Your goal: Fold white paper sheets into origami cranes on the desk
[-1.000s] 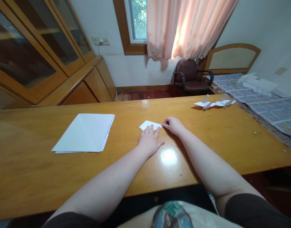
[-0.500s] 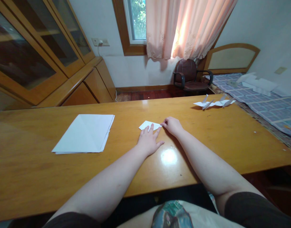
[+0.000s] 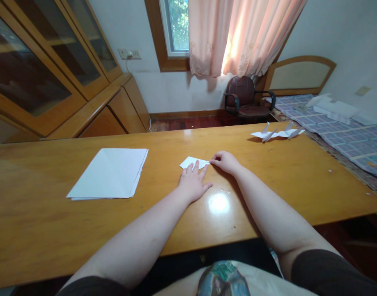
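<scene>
A small piece of folded white paper point(image 3: 188, 161) lies flat on the wooden table, with a narrow tip pointing right. My left hand point(image 3: 192, 183) rests over its near edge, fingers spread and pressing it down. At the tip, my right hand point(image 3: 224, 161) pinches the paper between thumb and forefinger. Part of the paper is hidden under my left fingers.
A stack of white paper sheets point(image 3: 110, 174) lies on the left of the table point(image 3: 139, 230). Folded paper cranes point(image 3: 276, 133) stand near the far right edge. Beyond are an office chair point(image 3: 245, 98), a bed point(image 3: 330, 123) and a glass-door cabinet point(image 3: 80, 88).
My right thumb and forefinger have shifted very slightly at the paper's tip. My left hand stays in place on the paper.
</scene>
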`<state>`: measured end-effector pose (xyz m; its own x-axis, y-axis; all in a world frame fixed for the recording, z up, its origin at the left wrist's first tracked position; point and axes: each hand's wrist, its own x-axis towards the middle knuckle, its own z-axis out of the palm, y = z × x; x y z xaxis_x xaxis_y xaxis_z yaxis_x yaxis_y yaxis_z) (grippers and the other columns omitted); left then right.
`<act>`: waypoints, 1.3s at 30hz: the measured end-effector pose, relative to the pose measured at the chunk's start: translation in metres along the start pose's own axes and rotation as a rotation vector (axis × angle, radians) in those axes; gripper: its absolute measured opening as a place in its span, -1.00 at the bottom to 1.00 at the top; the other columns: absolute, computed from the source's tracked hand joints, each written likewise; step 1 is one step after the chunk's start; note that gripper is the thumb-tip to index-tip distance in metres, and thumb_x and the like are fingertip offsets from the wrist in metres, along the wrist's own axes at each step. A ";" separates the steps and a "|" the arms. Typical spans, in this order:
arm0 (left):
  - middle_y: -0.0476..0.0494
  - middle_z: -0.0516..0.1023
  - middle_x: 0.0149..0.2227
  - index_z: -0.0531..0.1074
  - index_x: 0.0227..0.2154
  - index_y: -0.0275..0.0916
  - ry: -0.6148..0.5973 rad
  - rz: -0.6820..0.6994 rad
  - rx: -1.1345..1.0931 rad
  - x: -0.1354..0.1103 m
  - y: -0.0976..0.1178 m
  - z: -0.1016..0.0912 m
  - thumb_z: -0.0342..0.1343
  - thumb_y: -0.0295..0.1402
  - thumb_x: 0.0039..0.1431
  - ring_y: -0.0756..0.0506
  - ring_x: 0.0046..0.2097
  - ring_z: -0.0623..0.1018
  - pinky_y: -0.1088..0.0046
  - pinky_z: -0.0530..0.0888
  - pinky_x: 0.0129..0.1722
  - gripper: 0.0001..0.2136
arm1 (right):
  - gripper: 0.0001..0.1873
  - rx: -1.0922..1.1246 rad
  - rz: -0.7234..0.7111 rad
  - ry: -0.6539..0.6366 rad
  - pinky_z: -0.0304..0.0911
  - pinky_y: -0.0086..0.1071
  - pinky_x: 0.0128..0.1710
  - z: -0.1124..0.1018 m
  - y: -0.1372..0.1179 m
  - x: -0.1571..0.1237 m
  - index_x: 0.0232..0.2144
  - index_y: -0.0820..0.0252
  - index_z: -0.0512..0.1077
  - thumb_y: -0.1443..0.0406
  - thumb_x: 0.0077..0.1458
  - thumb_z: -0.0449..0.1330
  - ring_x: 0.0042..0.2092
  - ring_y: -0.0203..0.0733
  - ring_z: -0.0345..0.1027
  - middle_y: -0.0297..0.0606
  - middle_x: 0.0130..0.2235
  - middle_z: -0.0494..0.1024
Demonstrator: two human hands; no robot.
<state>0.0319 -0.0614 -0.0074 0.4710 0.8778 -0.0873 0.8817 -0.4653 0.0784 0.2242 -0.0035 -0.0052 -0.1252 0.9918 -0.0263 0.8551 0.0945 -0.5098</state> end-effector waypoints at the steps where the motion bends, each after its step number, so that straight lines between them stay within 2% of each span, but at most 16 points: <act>1: -0.25 -0.06 0.35 -0.08 0.31 -0.03 -0.002 0.000 -0.001 0.000 0.000 0.000 -0.19 0.20 0.13 -0.42 0.30 0.02 0.02 0.04 0.18 -0.25 | -0.77 0.007 0.008 -0.009 0.10 -0.46 -0.42 -0.001 0.000 0.000 -0.43 0.18 0.52 0.14 0.05 0.20 -0.39 -0.28 0.33 -0.29 -0.41 0.55; 9: -0.26 -0.06 0.35 -0.08 0.31 -0.03 -0.005 -0.001 -0.005 0.000 0.000 -0.001 -0.20 0.20 0.13 -0.41 0.30 0.04 0.02 0.05 0.17 -0.26 | -0.84 -0.051 0.038 0.029 0.11 -0.45 -0.39 0.003 -0.003 0.003 -0.43 0.18 0.49 0.20 0.02 0.25 -0.37 -0.29 0.32 -0.29 -0.38 0.55; 17: -0.27 -0.06 0.35 -0.06 0.31 -0.04 -0.006 0.002 -0.020 0.000 -0.001 -0.002 -0.18 0.18 0.14 -0.42 0.30 0.03 0.00 0.06 0.17 -0.27 | -0.92 0.006 0.040 0.040 0.14 -0.46 -0.34 0.002 0.000 0.004 -0.39 0.20 0.49 0.29 0.04 0.22 -0.33 -0.28 0.36 -0.27 -0.35 0.56; 20: -0.27 -0.05 0.35 -0.05 0.31 -0.04 0.005 0.006 -0.019 0.000 -0.001 -0.001 -0.17 0.18 0.13 -0.41 0.29 0.04 0.01 0.06 0.17 -0.27 | -0.88 0.044 0.055 0.075 0.14 -0.46 -0.33 0.003 -0.001 0.004 -0.38 0.21 0.48 0.29 0.08 0.15 -0.32 -0.28 0.36 -0.26 -0.34 0.56; 24: -0.26 -0.04 0.35 -0.04 0.30 -0.03 0.009 0.005 -0.023 0.000 0.000 -0.002 -0.17 0.18 0.13 -0.42 0.29 0.05 0.01 0.05 0.17 -0.27 | -0.81 0.026 0.073 0.085 0.11 -0.45 -0.38 0.007 -0.004 0.004 -0.36 0.19 0.48 0.19 -0.01 0.25 -0.35 -0.27 0.33 -0.29 -0.35 0.54; 27: -0.28 -0.04 0.34 -0.04 0.30 -0.04 0.008 0.003 -0.022 0.000 0.000 -0.003 -0.16 0.18 0.13 -0.42 0.29 0.06 0.01 0.06 0.17 -0.27 | -0.82 0.027 0.073 0.070 0.12 -0.46 -0.38 0.007 -0.005 0.004 -0.34 0.18 0.48 0.23 -0.04 0.28 -0.34 -0.29 0.33 -0.32 -0.34 0.53; 34: -0.29 -0.03 0.34 -0.03 0.30 -0.05 0.001 0.000 -0.020 0.000 0.000 -0.003 -0.17 0.18 0.13 -0.41 0.29 0.06 0.01 0.07 0.16 -0.27 | -0.89 0.094 0.064 0.026 0.14 -0.48 -0.38 0.005 0.002 0.005 -0.35 0.19 0.48 0.32 -0.01 0.26 -0.38 -0.33 0.34 -0.34 -0.37 0.54; 39: -0.27 -0.05 0.35 -0.03 0.30 -0.04 0.001 -0.006 -0.021 0.001 0.000 -0.002 -0.15 0.18 0.13 -0.41 0.29 0.05 0.02 0.06 0.16 -0.27 | -0.92 0.120 0.069 0.056 0.17 -0.48 -0.34 0.003 0.001 0.004 -0.37 0.22 0.47 0.36 0.06 0.17 -0.33 -0.31 0.36 -0.29 -0.33 0.55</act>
<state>0.0325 -0.0601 -0.0052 0.4658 0.8806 -0.0868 0.8837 -0.4576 0.0986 0.2231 0.0007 -0.0086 -0.0375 0.9991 -0.0182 0.7939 0.0187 -0.6078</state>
